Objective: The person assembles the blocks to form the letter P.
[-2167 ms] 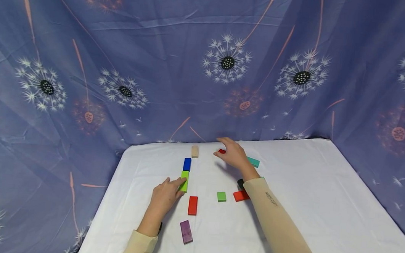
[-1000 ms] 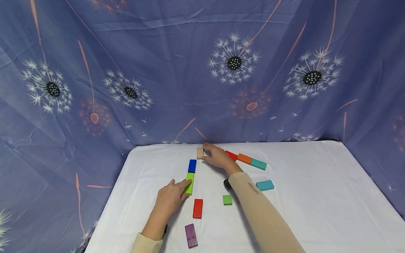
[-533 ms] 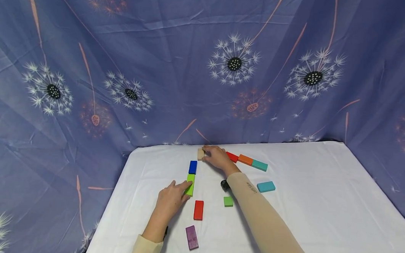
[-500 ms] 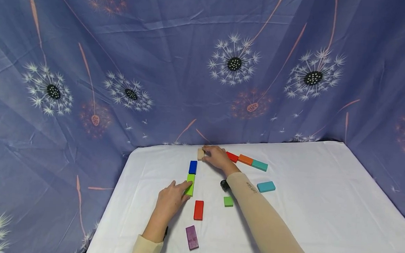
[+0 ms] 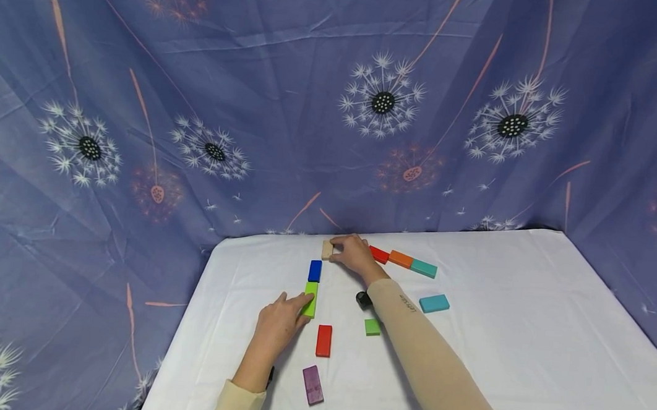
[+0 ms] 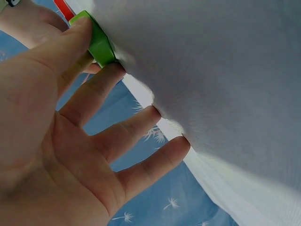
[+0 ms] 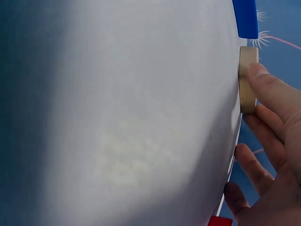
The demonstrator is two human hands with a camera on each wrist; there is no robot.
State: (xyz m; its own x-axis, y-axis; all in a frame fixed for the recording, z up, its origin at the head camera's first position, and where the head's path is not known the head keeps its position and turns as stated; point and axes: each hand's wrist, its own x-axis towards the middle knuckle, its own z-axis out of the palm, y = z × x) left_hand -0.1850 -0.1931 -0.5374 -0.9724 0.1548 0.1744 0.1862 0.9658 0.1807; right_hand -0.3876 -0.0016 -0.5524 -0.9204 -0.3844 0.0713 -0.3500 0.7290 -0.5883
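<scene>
In the head view my left hand (image 5: 278, 322) pinches a lime-green block (image 5: 312, 289) between thumb and fingers. The left wrist view shows the thumb on the green block (image 6: 101, 44), with the other fingertips resting on the white cloth. At the back of the table my right hand (image 5: 354, 254) pinches a tan wooden block (image 5: 327, 249). Seen from the right wrist, the thumb presses one side of the tan block (image 7: 248, 89), and fingers lie behind it. A blue block (image 5: 315, 270) touches the green block's far end; a gap separates it from the tan one.
Right of my right hand, a red block (image 5: 378, 255), an orange block (image 5: 400, 259) and a teal block (image 5: 423, 268) form a slanting row. Nearer lie a light-blue block (image 5: 434, 303), a small green square block (image 5: 372, 327), another red block (image 5: 324, 341) and a purple block (image 5: 313, 385).
My right hand has moved left from the red block at the back to the tan block and taken hold of it. The left hand stays at the green block; the head view has shifted slightly.
</scene>
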